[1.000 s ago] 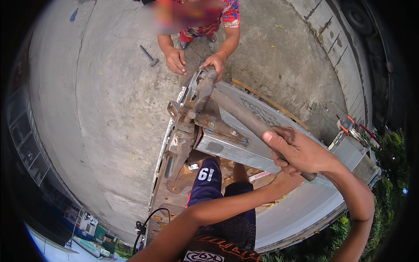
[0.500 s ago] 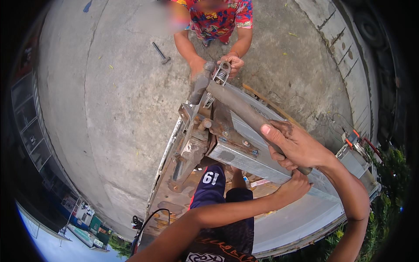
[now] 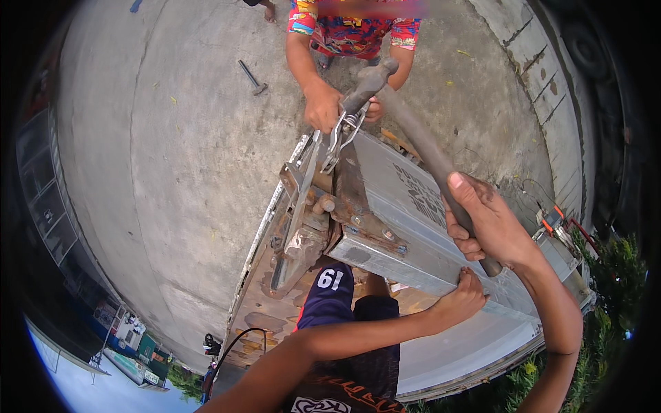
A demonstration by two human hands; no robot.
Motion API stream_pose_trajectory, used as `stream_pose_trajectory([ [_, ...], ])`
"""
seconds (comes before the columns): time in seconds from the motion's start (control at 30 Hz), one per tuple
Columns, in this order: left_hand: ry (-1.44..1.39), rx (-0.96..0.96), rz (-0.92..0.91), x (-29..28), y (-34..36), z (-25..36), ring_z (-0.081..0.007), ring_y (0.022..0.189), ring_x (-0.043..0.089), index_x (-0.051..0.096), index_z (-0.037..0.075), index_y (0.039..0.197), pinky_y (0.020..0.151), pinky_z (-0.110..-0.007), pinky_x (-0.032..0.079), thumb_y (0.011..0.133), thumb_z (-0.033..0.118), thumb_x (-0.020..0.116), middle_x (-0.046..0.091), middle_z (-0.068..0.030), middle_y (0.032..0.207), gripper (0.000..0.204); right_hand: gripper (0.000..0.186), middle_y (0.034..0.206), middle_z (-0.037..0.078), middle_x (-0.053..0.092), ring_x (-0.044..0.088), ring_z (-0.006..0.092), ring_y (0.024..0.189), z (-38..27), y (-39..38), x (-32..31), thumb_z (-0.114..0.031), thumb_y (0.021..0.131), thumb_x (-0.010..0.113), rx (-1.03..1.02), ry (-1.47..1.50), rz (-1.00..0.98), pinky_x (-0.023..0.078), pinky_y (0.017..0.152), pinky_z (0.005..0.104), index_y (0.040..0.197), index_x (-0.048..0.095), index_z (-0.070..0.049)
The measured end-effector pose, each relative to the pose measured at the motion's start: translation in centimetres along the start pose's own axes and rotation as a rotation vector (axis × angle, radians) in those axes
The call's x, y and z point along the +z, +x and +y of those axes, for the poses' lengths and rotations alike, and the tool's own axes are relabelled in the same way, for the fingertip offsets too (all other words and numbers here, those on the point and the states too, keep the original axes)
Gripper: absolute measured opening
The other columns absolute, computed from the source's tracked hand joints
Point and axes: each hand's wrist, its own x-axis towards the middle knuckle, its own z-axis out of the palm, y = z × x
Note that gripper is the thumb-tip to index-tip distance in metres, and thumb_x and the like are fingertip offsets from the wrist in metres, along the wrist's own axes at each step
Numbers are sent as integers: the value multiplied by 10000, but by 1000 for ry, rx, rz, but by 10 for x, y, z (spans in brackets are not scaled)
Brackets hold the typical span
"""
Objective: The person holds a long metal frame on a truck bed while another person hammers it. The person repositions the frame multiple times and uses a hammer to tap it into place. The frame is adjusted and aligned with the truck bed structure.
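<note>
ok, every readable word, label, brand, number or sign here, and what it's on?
Locations only; I won't copy wording or digits.
Dark blue shorts: white number, legible.
Dark shirt: white-bordered lettered patch, legible; orange lettering, distorted by folds.
Grey metal panel: dark printed lettering, too blurred to read reliably.
Small sign, distant lower left: too small to read.
Hammer: none visible.

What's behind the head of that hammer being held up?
Behind the hammer, part of a co-worker's hand shows near a silvery metal fitting, with the forearm beyond. The wrist between is covered, so anything else there can't be seen.
</note>
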Motion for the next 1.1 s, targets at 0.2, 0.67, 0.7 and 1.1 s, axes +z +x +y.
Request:
stream_pose_trajectory([
  [0.2,26,-23,78,4,-1,-3,-290,922,671,748,34,857,920,-407,471,1030,430,517,678,-103,779,490,570,632,0,443,437,65,460,-13,-7,20,-626,1061,435,-194,51,88,363,389,259,940,472,-70],
  [0.67,-995,-362,231,-3,-5,6,-278,900,691,769,41,913,919,-405,461,1018,358,537,717,-125,806,407,586,596,5,445,454,91,452,18,-9,16,-605,1075,415,-63,-187,-29,392,417,283,976,505,-35],
  [0.7,-969,-345,182,-5,-4,7,-281,891,694,777,35,907,921,-396,458,1017,369,540,719,-123,789,424,592,601,10,456,468,97,461,23,-10,19,-606,1076,411,32,-324,-207,406,427,293,979,511,-31],
  [1.1,-19,12,14,-8,2,-7,-240,830,663,713,125,754,783,-397,440,924,260,581,709,-88,813,254,554,608,-13,423,373,58,439,18,-5,30,-612,1069,428,-18,-275,-164,318,379,239,963,487,-72],
])
